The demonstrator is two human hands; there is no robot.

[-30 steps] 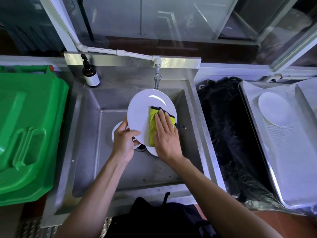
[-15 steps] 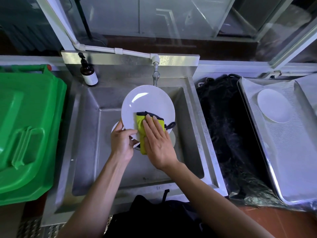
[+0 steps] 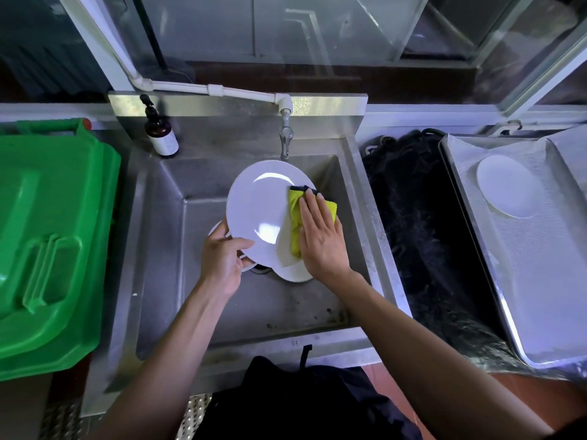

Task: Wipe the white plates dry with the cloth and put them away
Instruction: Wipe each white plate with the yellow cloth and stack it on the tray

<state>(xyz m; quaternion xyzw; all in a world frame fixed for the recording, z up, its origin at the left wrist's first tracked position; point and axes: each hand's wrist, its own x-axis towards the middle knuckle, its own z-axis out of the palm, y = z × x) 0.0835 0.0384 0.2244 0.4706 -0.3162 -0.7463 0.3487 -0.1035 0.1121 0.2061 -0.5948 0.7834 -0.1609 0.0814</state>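
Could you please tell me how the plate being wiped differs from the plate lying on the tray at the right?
The held plate is tilted above the sink, gripped at its edge by the left hand; the tray plate lies flat and untouched on the tray. The right hand presses the yellow cloth on the held plate; the tray plate has no cloth. Both are white and round.

Yellow cloth [image 3: 297,223] under right hand [image 3: 320,239] on white plate [image 3: 257,214]

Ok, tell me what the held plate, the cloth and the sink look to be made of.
Plate: likely glazed ceramic, possibly melamine; white, glossy, with sharp highlights.
Cloth: soft textile, probably microfibre; matte yellow-green, dark edging, folded under the right hand.
Sink: looks like stainless steel; dull grey brushed sheen, folded corners, stained near the front.
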